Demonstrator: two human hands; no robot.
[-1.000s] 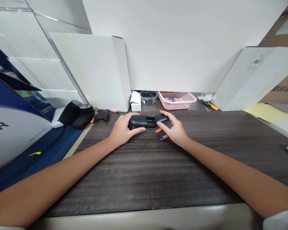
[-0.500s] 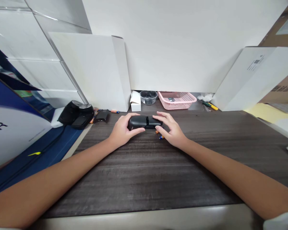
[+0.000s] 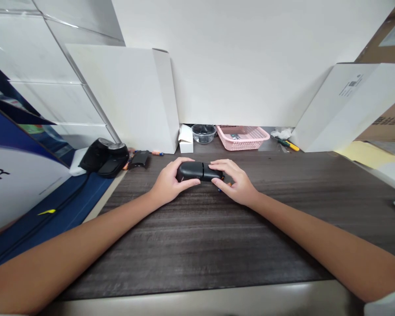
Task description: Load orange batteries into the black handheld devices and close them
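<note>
A black oblong device (image 3: 198,171) with a seam across its middle lies on the dark wood desk (image 3: 217,237). My left hand (image 3: 167,180) grips its left end. My right hand (image 3: 235,181) closes over its right end, fingers on top. Small orange and blue batteries (image 3: 224,188) peek out under my right hand, mostly hidden.
At the back stand a pink basket (image 3: 243,136), a clear bowl (image 3: 203,132), a small white box (image 3: 186,139) and a yellow-green tool (image 3: 288,145). A black camera-like device (image 3: 105,156) and a small black part (image 3: 141,159) lie left. White cartons lean on both sides.
The cover that my right hand held apart from the device has slid shut against the body. Both hands have drawn slightly nearer to me with the device.
</note>
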